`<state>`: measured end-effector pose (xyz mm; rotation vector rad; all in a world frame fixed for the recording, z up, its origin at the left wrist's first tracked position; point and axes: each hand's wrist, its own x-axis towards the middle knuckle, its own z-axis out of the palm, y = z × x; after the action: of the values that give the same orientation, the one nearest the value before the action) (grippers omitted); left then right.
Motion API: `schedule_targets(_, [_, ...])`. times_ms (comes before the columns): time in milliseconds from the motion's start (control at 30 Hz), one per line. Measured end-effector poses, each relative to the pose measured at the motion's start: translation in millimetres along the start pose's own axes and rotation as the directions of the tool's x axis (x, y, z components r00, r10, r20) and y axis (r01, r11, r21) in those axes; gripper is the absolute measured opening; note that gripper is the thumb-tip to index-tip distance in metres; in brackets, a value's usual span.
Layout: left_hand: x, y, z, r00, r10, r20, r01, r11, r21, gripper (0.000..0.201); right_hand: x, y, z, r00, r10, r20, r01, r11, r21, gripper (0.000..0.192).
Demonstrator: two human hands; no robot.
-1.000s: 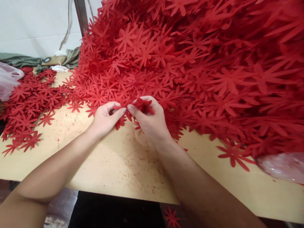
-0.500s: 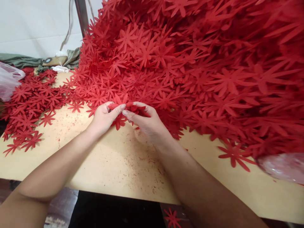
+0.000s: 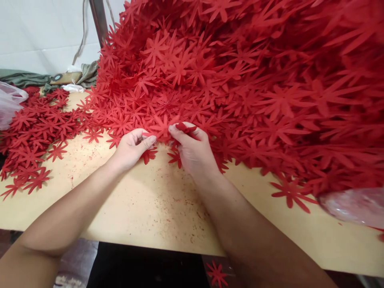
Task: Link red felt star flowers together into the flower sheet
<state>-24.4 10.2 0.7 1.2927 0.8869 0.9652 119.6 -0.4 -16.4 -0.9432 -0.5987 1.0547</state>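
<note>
Both the left hand and right hand pinch one red flower cutout at the pile's edge; peeling it free likely needs a gentle pull.

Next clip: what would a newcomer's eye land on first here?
A huge heap of red flower cutouts fills the upper right and spills over the tan table. At its near edge, the left hand and right hand pinch single flower pieces. A flatter spread of cutouts lies far left.
</note>
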Motion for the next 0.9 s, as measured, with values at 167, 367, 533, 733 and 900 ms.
schedule_targets(167, [0, 3, -2.1, 1.0, 0.013, -0.011, -0.013, 1.0, 0.013, 0.025, 17, -9, -18, 0.986, -0.104, -0.132, 0.105, 0.994, 0.0, 0.016])
schedule_targets(367, [1, 2, 0.1, 0.998, -0.033, -0.054, 0.029, 0.997, -0.065, 0.025, 6, -8, -10, 0.991, -0.083, 0.108, 0.082, 0.997, 0.009, 0.02])
schedule_targets(533, [-1, -1, 0.1, 0.998, -0.009, -0.058, 0.005, 0.998, -0.065, 0.033, -4, -9, -4, 0.958, -0.071, 0.278, 0.083, 0.996, -0.032, 0.022])
schedule_targets(733, [-2, -5, -0.4, 0.997, -0.022, -0.075, 0.014, 0.994, -0.106, 0.04, -6, -14, -4, 0.949, 0.011, 0.316, -0.009, 1.0, -0.01, 0.019])
schedule_targets(900, [-1, -5, -0.2, 0.999, 0.013, -0.037, -0.019, 0.985, -0.169, 0.044, -8, -8, -3, 0.92, 0.129, 0.369, -0.103, 0.991, -0.089, 0.022])
